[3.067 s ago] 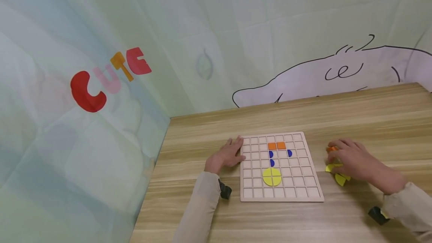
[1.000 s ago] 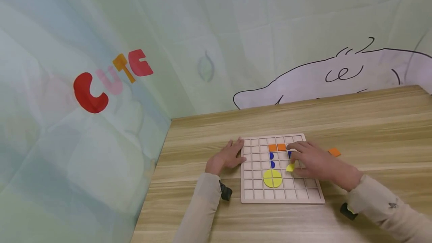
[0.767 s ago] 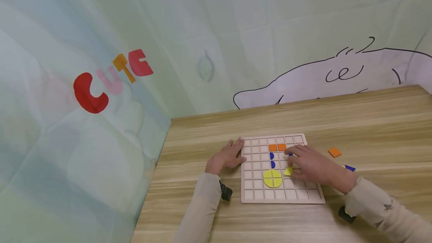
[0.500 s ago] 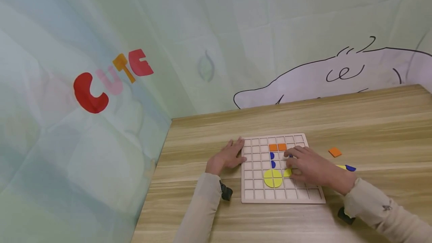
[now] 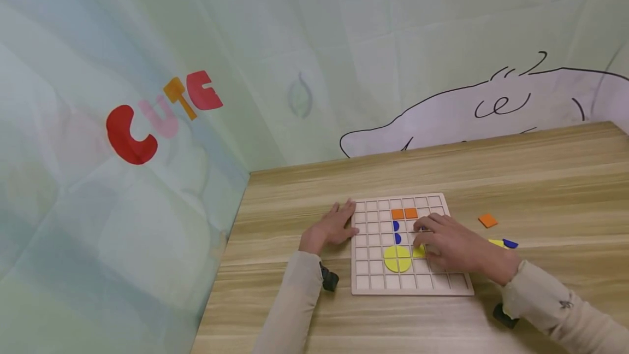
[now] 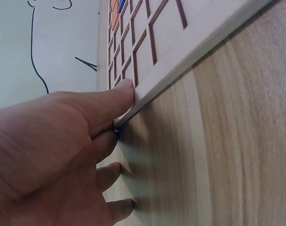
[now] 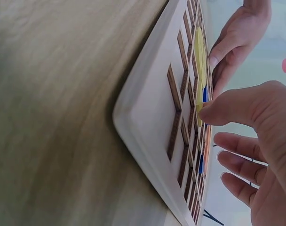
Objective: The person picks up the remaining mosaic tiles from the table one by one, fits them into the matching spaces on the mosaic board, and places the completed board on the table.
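Observation:
A pale wooden board with a square grid lies on the table. My left hand rests at its left edge, the thumb on the rim. My right hand reaches over the right half, thumb and index fingertips at a yellow piece in a cell right of a yellow circle of quarter pieces. In the right wrist view the thumb touches that yellow piece; the other fingers are loosely curled. Two orange squares and blue half-circles sit higher. One more blue piece is mostly hidden by my hand.
Right of the board lie an orange square, a blue half-circle and a yellow piece partly behind my right forearm. A printed cloth hangs behind and left of the wooden table.
My right hand has moved left from the loose pieces onto the board, bringing a yellow piece into a cell. Over the last half second it shifts only slightly there. The left hand stays put.

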A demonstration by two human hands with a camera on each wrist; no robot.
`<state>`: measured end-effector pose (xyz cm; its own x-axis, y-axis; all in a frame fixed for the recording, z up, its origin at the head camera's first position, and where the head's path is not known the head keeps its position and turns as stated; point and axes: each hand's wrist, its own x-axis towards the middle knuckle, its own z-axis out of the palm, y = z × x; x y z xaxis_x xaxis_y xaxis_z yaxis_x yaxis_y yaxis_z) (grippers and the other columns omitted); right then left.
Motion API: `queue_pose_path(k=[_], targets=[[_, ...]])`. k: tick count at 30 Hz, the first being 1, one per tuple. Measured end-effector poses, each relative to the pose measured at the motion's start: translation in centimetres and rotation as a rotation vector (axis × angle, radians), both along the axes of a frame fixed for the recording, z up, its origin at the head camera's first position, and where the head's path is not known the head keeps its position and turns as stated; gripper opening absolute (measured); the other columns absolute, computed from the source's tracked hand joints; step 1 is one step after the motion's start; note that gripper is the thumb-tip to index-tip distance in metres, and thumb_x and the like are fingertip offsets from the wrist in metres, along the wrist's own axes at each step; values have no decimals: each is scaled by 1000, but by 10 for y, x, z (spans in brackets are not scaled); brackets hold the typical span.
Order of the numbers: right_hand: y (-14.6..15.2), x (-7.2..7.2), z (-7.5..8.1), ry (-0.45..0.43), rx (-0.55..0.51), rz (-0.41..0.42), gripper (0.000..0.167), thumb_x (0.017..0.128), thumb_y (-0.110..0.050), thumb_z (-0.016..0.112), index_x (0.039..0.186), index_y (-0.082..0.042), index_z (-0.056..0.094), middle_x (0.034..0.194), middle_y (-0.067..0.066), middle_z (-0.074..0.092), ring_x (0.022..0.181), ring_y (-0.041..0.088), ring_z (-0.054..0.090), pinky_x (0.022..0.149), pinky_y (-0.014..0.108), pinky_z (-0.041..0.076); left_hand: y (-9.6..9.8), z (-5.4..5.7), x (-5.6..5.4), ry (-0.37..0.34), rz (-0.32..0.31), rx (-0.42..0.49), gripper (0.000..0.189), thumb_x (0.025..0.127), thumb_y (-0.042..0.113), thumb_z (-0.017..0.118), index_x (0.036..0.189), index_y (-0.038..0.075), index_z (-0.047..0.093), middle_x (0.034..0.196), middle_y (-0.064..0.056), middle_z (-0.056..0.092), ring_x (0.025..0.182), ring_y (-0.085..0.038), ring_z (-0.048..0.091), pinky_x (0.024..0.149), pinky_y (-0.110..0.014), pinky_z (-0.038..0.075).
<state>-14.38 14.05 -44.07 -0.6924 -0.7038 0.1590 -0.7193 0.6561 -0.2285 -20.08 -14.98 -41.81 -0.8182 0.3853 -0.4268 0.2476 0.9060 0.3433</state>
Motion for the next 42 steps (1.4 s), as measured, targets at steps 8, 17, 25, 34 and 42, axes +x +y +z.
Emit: queue_pose_path(k=[8,17,25,34,42], targets=[[1,0,0,20,8,8,15,82,-17,72,96,-21,72,117,2,59,109,22,52,91,45,47,0,2,2,-10,-2,-5,68,101,33,46,155,14,9,162,-1,3,149,-29,-1,120,-48,11],[3,2,-1,50,-20,6,20,82,-15,73,100,-20,71,116,1,61,107,20,53,90,43,48,0,2,2,-5,-7,-5,68,101,33,45,155,13,9,162,-2,3,149,-30,0,120,-48,11],[16,4,3,64,-105,-1,24,80,-6,73,98,-21,69,113,2,62,104,23,56,86,43,50,0,2,2,-8,-7,12,68,101,32,46,155,13,9,162,-3,3,149,-30,-1,120,-47,11],[50,0,11,152,-169,-43,26,74,1,75,94,-15,70,104,7,64,94,23,60,79,43,52,-2,0,0,-6,-10,16,69,101,33,46,155,14,8,162,-2,2,149,-29,-1,121,-46,10],[79,1,8,206,-183,-66,31,67,2,79,91,-15,70,100,5,64,90,21,60,74,42,52,-1,-1,0,-7,-2,17,68,101,33,46,155,14,8,162,-1,2,149,-28,-2,121,-45,10]])
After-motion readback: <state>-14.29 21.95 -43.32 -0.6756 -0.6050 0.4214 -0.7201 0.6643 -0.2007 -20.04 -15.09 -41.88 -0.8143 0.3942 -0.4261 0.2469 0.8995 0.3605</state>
